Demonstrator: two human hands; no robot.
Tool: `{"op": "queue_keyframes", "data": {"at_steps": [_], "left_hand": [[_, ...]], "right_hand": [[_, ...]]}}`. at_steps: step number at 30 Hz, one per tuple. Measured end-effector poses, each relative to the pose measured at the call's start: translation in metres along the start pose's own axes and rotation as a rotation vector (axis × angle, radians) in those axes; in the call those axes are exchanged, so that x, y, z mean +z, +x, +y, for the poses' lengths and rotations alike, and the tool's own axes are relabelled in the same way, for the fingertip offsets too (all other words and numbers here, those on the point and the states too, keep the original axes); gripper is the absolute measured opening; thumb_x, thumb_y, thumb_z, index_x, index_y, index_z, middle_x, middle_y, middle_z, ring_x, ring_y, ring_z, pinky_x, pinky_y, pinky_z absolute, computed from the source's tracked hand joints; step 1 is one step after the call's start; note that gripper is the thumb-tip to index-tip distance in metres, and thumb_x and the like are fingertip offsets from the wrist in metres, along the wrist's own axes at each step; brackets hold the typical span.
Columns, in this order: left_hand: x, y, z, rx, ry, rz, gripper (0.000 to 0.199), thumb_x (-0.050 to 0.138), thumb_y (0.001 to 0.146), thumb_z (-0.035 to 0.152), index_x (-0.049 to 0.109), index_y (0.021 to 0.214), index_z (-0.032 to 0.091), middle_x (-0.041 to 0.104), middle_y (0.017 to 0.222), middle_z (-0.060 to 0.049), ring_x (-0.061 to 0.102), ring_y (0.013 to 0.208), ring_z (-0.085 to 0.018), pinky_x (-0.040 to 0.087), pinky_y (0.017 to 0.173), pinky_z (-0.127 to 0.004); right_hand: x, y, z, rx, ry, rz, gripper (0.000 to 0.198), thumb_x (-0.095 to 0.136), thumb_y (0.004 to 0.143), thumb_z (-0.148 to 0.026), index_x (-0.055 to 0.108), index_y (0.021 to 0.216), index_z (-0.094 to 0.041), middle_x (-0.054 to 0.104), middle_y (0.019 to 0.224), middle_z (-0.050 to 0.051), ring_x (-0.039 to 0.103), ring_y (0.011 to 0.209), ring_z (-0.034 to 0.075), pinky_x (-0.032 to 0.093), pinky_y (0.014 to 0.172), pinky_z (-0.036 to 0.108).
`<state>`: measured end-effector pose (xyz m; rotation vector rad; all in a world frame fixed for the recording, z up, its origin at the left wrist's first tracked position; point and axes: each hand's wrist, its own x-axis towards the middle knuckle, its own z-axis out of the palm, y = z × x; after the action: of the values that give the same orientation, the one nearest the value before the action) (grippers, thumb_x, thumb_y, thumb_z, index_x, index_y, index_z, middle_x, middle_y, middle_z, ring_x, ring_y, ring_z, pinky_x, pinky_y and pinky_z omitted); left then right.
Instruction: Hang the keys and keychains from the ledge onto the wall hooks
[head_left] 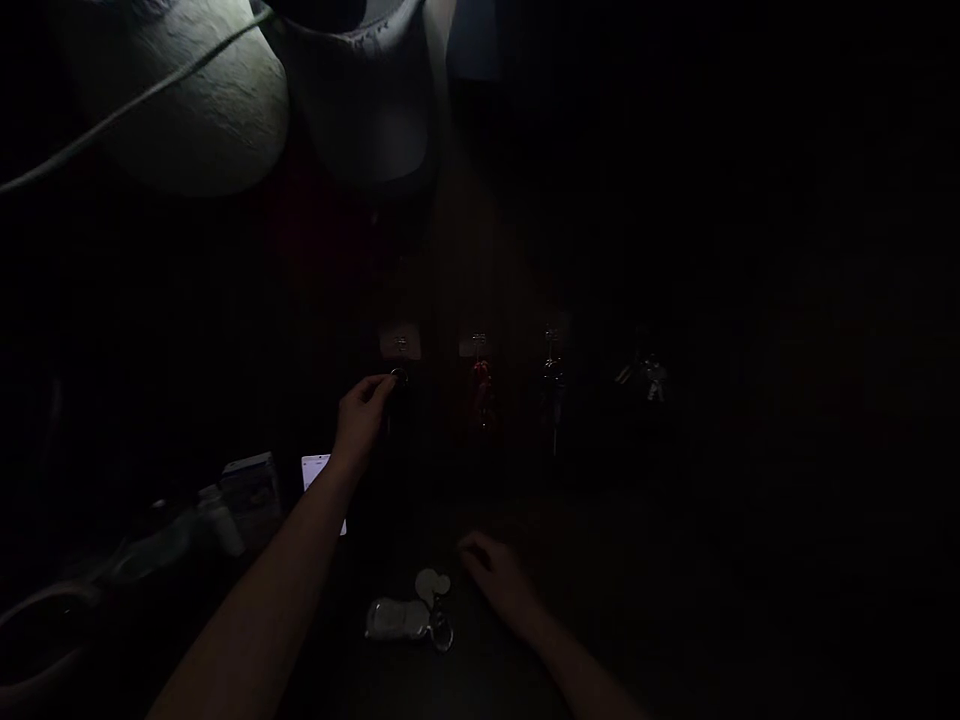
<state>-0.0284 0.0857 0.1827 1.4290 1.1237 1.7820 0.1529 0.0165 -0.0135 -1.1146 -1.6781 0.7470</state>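
Observation:
The scene is very dark. My left hand (361, 415) reaches forward, finger and thumb pinched on a small metal key ring (400, 377), just below a hook (401, 343) on a pale backing. Whatever hangs from that ring is too dark to make out. My right hand (499, 578) is lower and nearer, its fingers loosely bent and apart, with nothing visible in them. To its left lies a keychain (397, 620) with a clear rectangular piece, a metal ring and a pale rounded tag (430, 584).
Further hooks (478, 342) hold a red keychain (482, 385) and dark keys (553, 385). An astronaut-shaped charm (655, 380) hangs at right. A lit phone (315, 470) is partly behind my left arm. A box (251, 490) stands left. Caps (187, 110) and a cord (142, 97) hang above.

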Motion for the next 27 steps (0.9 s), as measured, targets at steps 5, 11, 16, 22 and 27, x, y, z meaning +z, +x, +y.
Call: {"op": "queue_keyframes", "data": {"at_steps": [5, 11, 16, 22, 27], "left_hand": [[0.004, 0.006, -0.005, -0.015, 0.019, 0.024, 0.033, 0.066, 0.066, 0.044, 0.069, 0.082, 0.016, 0.069, 0.083, -0.003, 0.062, 0.081, -0.019, 0.046, 0.072, -0.028], [0.004, 0.006, -0.018, -0.039, 0.043, 0.054, 0.03, 0.065, 0.066, 0.042, 0.067, 0.081, 0.016, 0.069, 0.084, -0.003, 0.062, 0.083, -0.019, 0.046, 0.074, -0.028], [0.0, 0.003, -0.032, -0.077, 0.062, 0.065, 0.033, 0.064, 0.067, 0.045, 0.065, 0.082, 0.016, 0.068, 0.081, -0.004, 0.063, 0.079, -0.019, 0.046, 0.069, -0.028], [-0.011, -0.015, -0.053, -0.109, 0.083, 0.04, 0.033, 0.063, 0.068, 0.044, 0.064, 0.085, 0.016, 0.068, 0.084, -0.005, 0.064, 0.08, -0.019, 0.047, 0.069, -0.028], [-0.021, -0.039, -0.067, -0.148, 0.096, -0.023, 0.035, 0.061, 0.069, 0.045, 0.062, 0.09, 0.017, 0.07, 0.084, -0.005, 0.066, 0.08, -0.019, 0.049, 0.071, -0.029]], "right_hand": [[0.0, 0.0, 0.002, 0.002, 0.011, 0.0, 0.018, 0.048, 0.08, -0.026, 0.065, 0.081, -0.021, 0.067, 0.078, 0.001, 0.061, 0.078, 0.018, 0.045, 0.07, 0.028], [-0.001, 0.001, -0.002, 0.029, 0.008, 0.014, 0.018, 0.048, 0.079, -0.024, 0.065, 0.078, -0.021, 0.067, 0.076, 0.0, 0.061, 0.075, 0.017, 0.044, 0.07, 0.027], [-0.002, 0.001, -0.007, 0.06, -0.004, 0.012, 0.017, 0.048, 0.078, -0.024, 0.065, 0.078, -0.02, 0.066, 0.075, 0.0, 0.061, 0.075, 0.017, 0.043, 0.069, 0.026], [-0.001, 0.001, -0.007, 0.071, 0.011, 0.021, 0.017, 0.048, 0.077, -0.025, 0.065, 0.077, -0.02, 0.066, 0.075, 0.001, 0.06, 0.074, 0.017, 0.043, 0.067, 0.026], [-0.001, 0.001, -0.003, 0.088, -0.021, -0.028, 0.018, 0.047, 0.078, -0.025, 0.064, 0.08, -0.019, 0.065, 0.076, 0.001, 0.06, 0.075, 0.017, 0.043, 0.068, 0.026]]}}
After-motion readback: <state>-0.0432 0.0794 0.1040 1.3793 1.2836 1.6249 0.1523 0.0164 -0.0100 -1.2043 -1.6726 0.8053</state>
